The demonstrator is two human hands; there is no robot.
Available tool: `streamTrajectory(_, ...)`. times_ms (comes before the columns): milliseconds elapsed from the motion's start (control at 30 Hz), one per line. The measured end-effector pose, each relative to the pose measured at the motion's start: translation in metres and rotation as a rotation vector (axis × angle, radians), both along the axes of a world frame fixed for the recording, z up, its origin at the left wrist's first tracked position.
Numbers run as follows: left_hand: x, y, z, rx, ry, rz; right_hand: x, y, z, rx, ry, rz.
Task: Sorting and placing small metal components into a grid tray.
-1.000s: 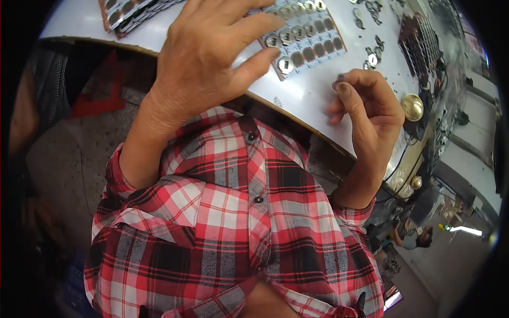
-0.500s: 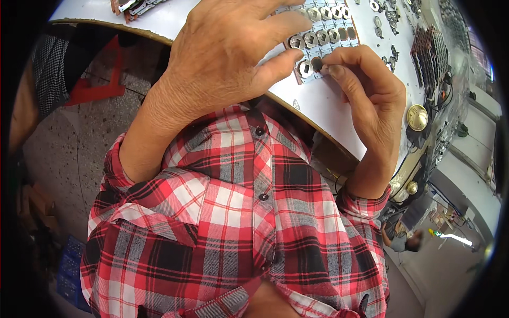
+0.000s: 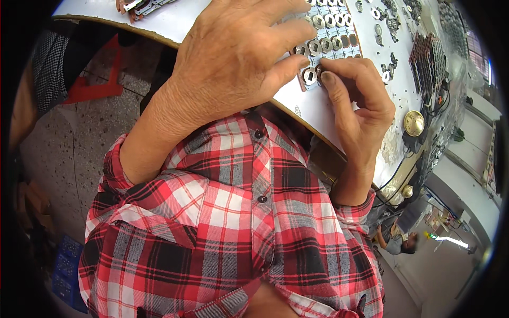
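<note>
A light-blue panel [image 3: 327, 55] lies on the white table, bearing rows of small round metal parts. Some are silver with dark angular centres, such as a ring-like part [image 3: 310, 75] in the nearest row; others are plain dark discs. Over the panel's left side stretches my left hand [image 3: 238, 55], fingers apart, thumb tip close to the nearest row. What lies beneath its fingers is hidden. At the panel's near corner, my right hand [image 3: 360, 93] pinches a small dark disc [image 3: 319, 70] between thumb and index finger, beside the ring-like part.
Loose small metal parts [image 3: 391, 24] are scattered right of the panel, near a stack of dark strips [image 3: 427, 58]. A brass-coloured dome [image 3: 414, 123] stands at the table's right. More strips [image 3: 143, 8] lie far left. A person [image 3: 397, 241] is in the background at right.
My right hand has shifted left, its fingertips closing round the dark disc at the panel's near corner. My left hand stays spread over the panel. The whole view has shifted slightly.
</note>
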State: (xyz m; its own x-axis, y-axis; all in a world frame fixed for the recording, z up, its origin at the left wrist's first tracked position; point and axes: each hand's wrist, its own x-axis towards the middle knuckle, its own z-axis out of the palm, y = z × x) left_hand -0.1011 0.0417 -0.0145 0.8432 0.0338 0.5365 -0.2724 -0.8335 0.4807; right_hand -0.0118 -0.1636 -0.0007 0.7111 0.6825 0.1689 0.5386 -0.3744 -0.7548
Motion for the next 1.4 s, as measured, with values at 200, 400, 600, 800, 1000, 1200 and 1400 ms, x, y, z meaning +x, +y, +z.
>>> streamTrajectory(200, 0.002, -0.002, 0.004, -0.005, 0.006, 0.013, -0.001, -0.001, -0.001, 0.011, 0.03, -0.033)
streamTrajectory(400, 0.005, -0.002, 0.005, 0.063, 0.061, 0.001, 0.004, 0.002, 0.002, -0.026, -0.02, 0.062)
streamTrajectory(600, 0.004, -0.002, 0.006, 0.069, 0.051, 0.018, -0.007, 0.007, 0.002, -0.032, -0.113, -0.007)
streamTrajectory(800, 0.004, -0.002, 0.002, -0.008, 0.017, 0.004, -0.012, 0.006, -0.002, -0.008, -0.096, -0.073)
streamTrajectory(1000, 0.009, -0.006, 0.017, 0.019, 0.187, -0.002, -0.013, -0.001, 0.002, -0.01, 0.086, -0.145)
streamTrajectory(1200, 0.025, -0.005, 0.0, 0.081, -0.26, 0.014, -0.005, -0.002, 0.0, -0.02, 0.106, -0.125)
streamTrajectory(1400, 0.019, 0.001, -0.019, 0.033, -0.448, 0.0, 0.0, 0.002, 0.005, -0.029, 0.102, -0.082)
